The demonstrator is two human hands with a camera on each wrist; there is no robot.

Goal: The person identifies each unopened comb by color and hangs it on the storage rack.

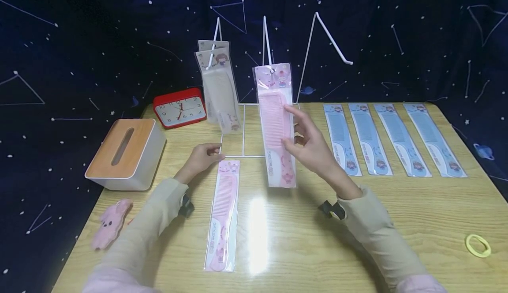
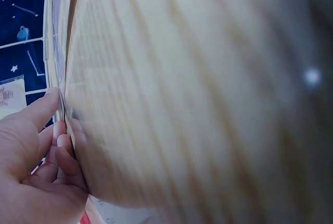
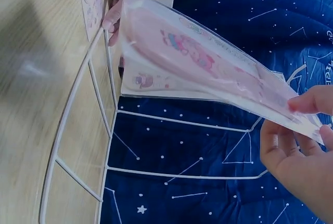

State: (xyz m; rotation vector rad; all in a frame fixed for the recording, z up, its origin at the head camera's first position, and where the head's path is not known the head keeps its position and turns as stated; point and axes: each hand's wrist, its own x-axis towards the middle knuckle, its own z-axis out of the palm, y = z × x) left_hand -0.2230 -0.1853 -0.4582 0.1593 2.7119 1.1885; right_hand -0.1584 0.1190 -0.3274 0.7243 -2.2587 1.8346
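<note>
Tabletop rack (image 1: 243, 130): right hand (image 1: 313, 145) holds pink comb pkg (image 1: 276, 125) upright (handle down).

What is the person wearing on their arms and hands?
Both arms wear long, pale beige sleeves: the left sleeve and the right sleeve. A small black device is strapped at each wrist, the left one and the right one. The left hand and right hand are bare, without gloves.

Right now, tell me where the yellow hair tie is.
In the head view, the yellow hair tie lies alone on the wooden table near its front right corner, below the row of blue packaged combs and right of the right hand.
</note>
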